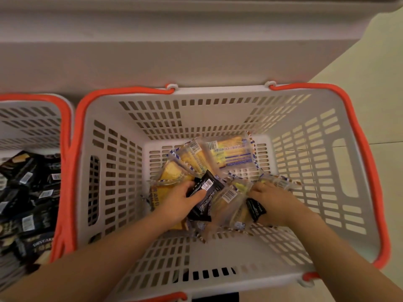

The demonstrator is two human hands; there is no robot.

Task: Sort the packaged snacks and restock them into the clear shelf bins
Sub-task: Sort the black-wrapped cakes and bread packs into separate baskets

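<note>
Mid-sort, our left hand [181,201] pinched a black packet [204,186], our right hand [272,199] gripped another black packet [255,209]; next, probably the neighbouring basket [65,136].

Snack packs — two kinds, mixed in one basket

Yellow cakes in clear wrappers [231,153] lie overlapping on the floor of the grey basket [322,192], barcodes up; a black packet [204,186] sits tilted on top mid-pile, another black packet [255,209] lower right — the left basket [32,125] holds only black packs [28,192], heaped.
</note>
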